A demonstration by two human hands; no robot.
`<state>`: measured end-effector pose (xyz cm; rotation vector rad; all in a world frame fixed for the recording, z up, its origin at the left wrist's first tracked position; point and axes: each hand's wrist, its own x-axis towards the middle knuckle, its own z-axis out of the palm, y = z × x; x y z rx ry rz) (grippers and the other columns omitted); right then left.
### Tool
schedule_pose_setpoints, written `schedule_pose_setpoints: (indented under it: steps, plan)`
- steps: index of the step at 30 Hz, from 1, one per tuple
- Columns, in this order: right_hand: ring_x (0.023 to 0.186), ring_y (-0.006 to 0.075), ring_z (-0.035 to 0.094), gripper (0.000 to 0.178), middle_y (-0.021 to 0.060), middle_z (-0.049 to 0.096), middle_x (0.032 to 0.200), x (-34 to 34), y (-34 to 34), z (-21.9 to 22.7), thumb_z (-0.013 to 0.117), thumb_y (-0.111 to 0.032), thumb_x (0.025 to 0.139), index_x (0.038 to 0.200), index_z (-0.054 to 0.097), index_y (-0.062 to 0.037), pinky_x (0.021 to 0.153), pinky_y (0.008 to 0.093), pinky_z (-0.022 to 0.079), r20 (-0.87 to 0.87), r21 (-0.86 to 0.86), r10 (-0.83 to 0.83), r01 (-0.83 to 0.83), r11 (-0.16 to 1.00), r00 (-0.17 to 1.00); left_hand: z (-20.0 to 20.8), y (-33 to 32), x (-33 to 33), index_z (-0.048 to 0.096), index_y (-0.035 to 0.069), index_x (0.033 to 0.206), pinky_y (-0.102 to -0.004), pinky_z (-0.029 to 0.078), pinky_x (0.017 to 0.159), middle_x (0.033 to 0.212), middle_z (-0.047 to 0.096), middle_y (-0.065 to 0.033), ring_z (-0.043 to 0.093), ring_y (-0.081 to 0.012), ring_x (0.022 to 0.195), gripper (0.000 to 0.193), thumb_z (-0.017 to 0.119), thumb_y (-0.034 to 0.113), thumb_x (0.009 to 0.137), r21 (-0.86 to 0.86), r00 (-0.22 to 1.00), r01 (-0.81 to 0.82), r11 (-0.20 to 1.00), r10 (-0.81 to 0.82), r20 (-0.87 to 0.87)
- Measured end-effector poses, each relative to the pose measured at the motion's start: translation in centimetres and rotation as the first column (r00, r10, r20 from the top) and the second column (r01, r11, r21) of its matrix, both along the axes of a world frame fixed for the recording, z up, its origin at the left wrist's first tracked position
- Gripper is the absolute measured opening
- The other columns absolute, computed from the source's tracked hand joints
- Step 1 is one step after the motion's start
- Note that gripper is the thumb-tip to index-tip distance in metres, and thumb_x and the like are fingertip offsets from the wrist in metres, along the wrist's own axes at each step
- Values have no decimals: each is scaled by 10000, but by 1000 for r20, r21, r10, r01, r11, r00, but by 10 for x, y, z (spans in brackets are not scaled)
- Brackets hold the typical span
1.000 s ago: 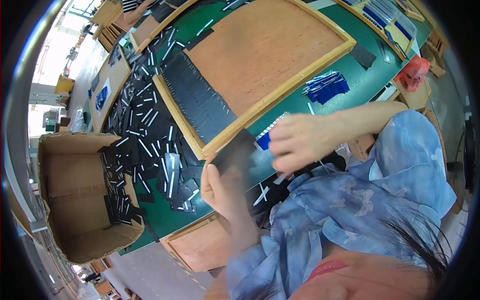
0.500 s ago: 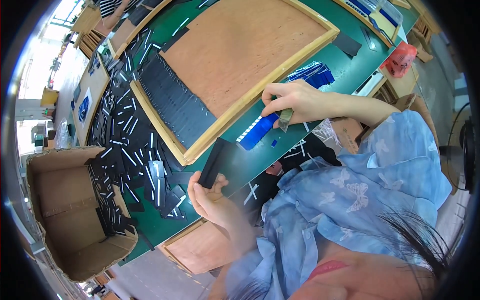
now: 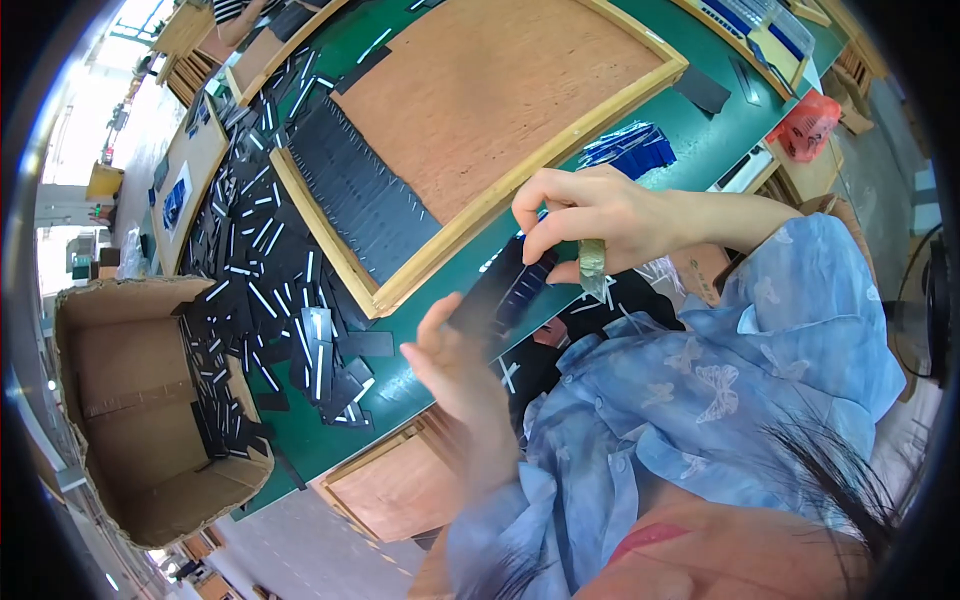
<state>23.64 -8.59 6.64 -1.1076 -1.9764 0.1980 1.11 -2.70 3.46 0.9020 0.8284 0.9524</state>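
Note:
My left hand [image 3: 455, 365], smeared by motion, holds a dark flat strip [image 3: 485, 300] at its near end. The strip slants up to the right, over the front edge of the green table. Bent over the strip's far end, my right hand [image 3: 605, 215] has its fingers drawn together; what they pinch is hidden. A greenish-gold band or piece [image 3: 592, 262] shows at its lower fingers. The blue strips under this hand are mostly covered. Just beyond my hands lies a wooden-framed board [image 3: 520, 110], with a row of black strips [image 3: 360, 190] along its left side.
Loose black pieces with white strips [image 3: 265, 240] are heaped left of the frame. An open cardboard box [image 3: 130, 390] stands at the left edge. Another blue bundle [image 3: 635, 150] lies behind my right hand. A red plastic bag [image 3: 810, 125] is at the right; another person's arm [image 3: 240, 22] shows far left.
My left hand has moved right and carried the dark strip over to my right hand. The right hand has lifted slightly from the blue strips, and the strip now covers part of them.

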Motion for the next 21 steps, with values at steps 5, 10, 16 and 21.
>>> schedule_pose_setpoints:
  steps: [5, 10, 16, 21]
  plan:
    - [554, 148, 486, 352, 74, 504, 972, 0, 0, -1, 787, -92, 627, 932, 612, -81, 500, 265, 399, -57, -58, -6, 3, 998, 998, 8, -5, 5, 522, -45, 1088, -317, 535, 558, 943, 630, -203, 646, -312, 714, 683, 227, 554, 946, 19, 999, 45, 999, -45, 5]
    - [562, 148, 484, 361, 71, 498, 978, -2, -2, -1, 792, -94, 618, 931, 613, -87, 503, 269, 396, -51, -93, -31, 26, 995, 998, 6, -7, 5, 515, -52, 1090, -330, 542, 564, 940, 625, -219, 646, -316, 695, 700, 220, 565, 943, 21, 998, 58, 998, -58, 12]
    - [809, 245, 578, 483, 44, 481, 1017, -1, -6, 2, 747, 3, 507, 950, 593, -116, 592, 321, 480, -33, -201, -55, 47, 978, 998, 6, -8, 5, 512, -55, 1092, -330, 542, 568, 940, 624, -221, 647, -314, 693, 698, 218, 561, 945, 13, 998, 64, 998, -64, 13]
    - [800, 244, 579, 478, 41, 483, 1010, -1, -8, 5, 753, -7, 509, 946, 593, -113, 590, 320, 479, -31, -189, -67, 60, 980, 997, 7, -9, 7, 511, -55, 1093, -330, 541, 573, 941, 622, -221, 646, -313, 693, 700, 215, 562, 945, 8, 998, 67, 998, -67, 6]
